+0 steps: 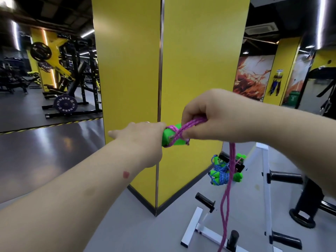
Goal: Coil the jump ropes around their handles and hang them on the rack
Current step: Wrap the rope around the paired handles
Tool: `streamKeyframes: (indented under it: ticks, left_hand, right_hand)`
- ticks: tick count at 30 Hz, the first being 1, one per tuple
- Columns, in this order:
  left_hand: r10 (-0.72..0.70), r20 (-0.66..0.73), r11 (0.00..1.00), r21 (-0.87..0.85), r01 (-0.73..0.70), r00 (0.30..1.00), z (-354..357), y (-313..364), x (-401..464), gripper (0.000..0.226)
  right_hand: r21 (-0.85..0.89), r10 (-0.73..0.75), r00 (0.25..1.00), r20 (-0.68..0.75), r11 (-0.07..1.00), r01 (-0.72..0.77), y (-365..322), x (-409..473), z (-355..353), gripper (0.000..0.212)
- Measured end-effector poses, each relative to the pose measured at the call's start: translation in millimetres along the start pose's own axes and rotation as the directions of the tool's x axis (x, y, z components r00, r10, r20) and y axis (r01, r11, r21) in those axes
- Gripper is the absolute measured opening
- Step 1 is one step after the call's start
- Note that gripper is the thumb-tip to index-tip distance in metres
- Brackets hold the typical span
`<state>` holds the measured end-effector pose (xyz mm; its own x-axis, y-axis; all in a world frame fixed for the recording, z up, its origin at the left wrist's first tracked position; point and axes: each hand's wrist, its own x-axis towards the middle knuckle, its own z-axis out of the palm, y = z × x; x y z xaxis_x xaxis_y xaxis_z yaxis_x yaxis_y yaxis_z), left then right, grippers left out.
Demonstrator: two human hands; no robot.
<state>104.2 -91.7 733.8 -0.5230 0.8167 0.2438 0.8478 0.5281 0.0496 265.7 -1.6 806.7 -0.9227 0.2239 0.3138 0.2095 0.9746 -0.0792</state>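
Head view, looking down past both forearms at a yellow pillar (190, 70). Left hand (141, 135) has its grip wrapped around the green handles (171, 136), held at centre frame. Right hand (209, 115), at 3 o'clock of the handles and touching them, pinches the pink rope (189, 125), a few turns of which cross the handles; the remaining rope hangs down toward 5 o'clock, over the white rack (265, 179) with black pegs. On the far side of the rack, near the pillar's base, lies a bundle of blue ropes with green handles (221, 172).
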Motion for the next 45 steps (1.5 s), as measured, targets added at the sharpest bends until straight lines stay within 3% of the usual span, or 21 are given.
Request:
streamKeyframes:
  ticks: [3,6,9,10,11,14,15,17,18,21,24,26,28,30,32,35,39,41,43,45]
  left_hand:
    - [0.103,0.069,0.995,0.009,-0.104,0.992,5.1,3.2,-7.4,0.047]
    - [0.229,-0.062,0.97,-0.071,-0.234,0.971,1.2,7.6,-14.5,0.028]
    - [0.28,-0.128,0.938,-0.172,-0.3,0.951,-12.6,6.9,-18.4,0.019]
    - [0.289,-0.139,0.928,-0.204,-0.313,0.947,-17.1,5.3,-19.2,0.016]
    - [0.283,-0.156,0.919,-0.237,-0.314,0.946,-20.9,3.5,-19.8,0.013]
    - [0.232,-0.222,0.899,-0.323,-0.296,0.947,-24.7,-2.9,-19.0,0.005]
    - [0.216,-0.231,0.894,-0.344,-0.287,0.949,-24.8,-4.2,-18.4,0.003]
    - [0.17,-0.236,0.874,-0.412,-0.257,0.957,-23.6,-4.9,-15.8,0.001]
    - [0.131,-0.234,0.855,-0.465,-0.229,0.963,-23.4,-5.3,-13.8,0.003]
    - [0.011,-0.232,0.846,-0.516,-0.133,0.973,-22.0,-8.6,-4.2,0.009]
    - [-0.06,-0.272,0.922,-0.383,-0.051,0.96,-17.0,-15.8,2.8,0.007]
    - [-0.064,-0.277,0.96,-0.281,-0.017,0.959,-11.5,-18.9,3.7,0.005]
    - [-0.036,-0.274,0.985,-0.172,-0.012,0.961,-5.6,-18.8,2.8,0.004]
    - [0.009,-0.258,0.997,-0.07,-0.028,0.966,-0.5,-17.7,1.4,0.008]
    - [0.078,-0.233,0.997,-0.002,-0.081,0.969,2.5,-17.0,-0.5,0.007]
    - [0.238,-0.201,0.971,0.027,-0.237,0.95,1.4,-14.2,-4.3,0.015]
    - [0.371,-0.22,0.898,-0.164,-0.409,0.902,-10.8,-12.2,-14.1,0.013]
    - [0.325,-0.248,0.802,-0.439,-0.405,0.913,-18.6,-9.8,-21.5,0.015]
    - [0.216,-0.277,0.66,-0.666,-0.349,0.936,-28.6,-8.3,-24.3,0.015]
    - [0.096,-0.306,0.606,-0.737,-0.299,0.947,-40.5,-9.0,-18.8,0.014]
  right_hand:
    - [0.105,0.02,0.998,-0.067,0.994,-0.013,7.3,7.2,-7.3,0.02]
    - [0.255,0.078,0.994,-0.074,0.965,-0.056,21.6,17.9,-1.3,0.028]
    - [0.567,0.172,0.983,0.065,0.804,-0.178,39.3,20.0,7.7,0.037]
    - [0.639,0.173,0.978,0.118,0.741,-0.208,44.8,20.3,12.0,0.03]
    - [0.677,0.182,0.968,0.171,0.692,-0.25,48.3,18.8,16.6,0.015]
    - [0.718,0.249,0.941,0.23,0.61,-0.336,55.9,15.9,36.3,0.058]
    - [0.749,0.258,0.933,0.252,0.558,-0.357,56.9,14.2,43.2,0.061]
    - [0.776,0.259,0.917,0.305,0.49,-0.396,59.0,12.0,52.8,0.043]
    - [0.751,0.259,0.908,0.33,0.51,-0.419,57.0,11.4,56.8,0.033]
    - [0.678,0.264,0.89,0.371,0.578,-0.454,47.3,7.6,65.2,0.045]
    - [0.507,0.261,0.909,0.324,0.764,-0.4,27.7,2.7,59.0,0.045]
    - [0.22,0.214,0.948,0.238,0.938,-0.267,14.7,0.7,47.1,0.038]
    - [-0.009,0.12,0.981,0.15,0.993,-0.12,3.1,-0.9,32.9,0.033]
    - [-0.078,0.073,0.992,0.099,0.995,-0.066,-3.5,-1.8,17.9,0.028]
    - [-0.056,0.059,0.997,0.044,0.997,-0.057,-3.9,-0.4,3.7,0.02]
    - [0.114,0.082,0.995,-0.057,0.991,-0.075,9.0,8.2,-6.6,0.021]
    - [0.471,0.153,0.988,0.016,0.871,-0.142,25.7,18.0,-0.8,0.038]
    - [0.581,0.224,0.971,0.087,0.78,-0.232,33.9,19.2,7.7,0.02]
    - [0.513,0.308,0.941,0.139,0.79,-0.334,38.0,14.5,24.5,0.02]
    - [0.394,0.343,0.915,0.214,0.827,-0.402,41.6,11.3,44.6,0.023]
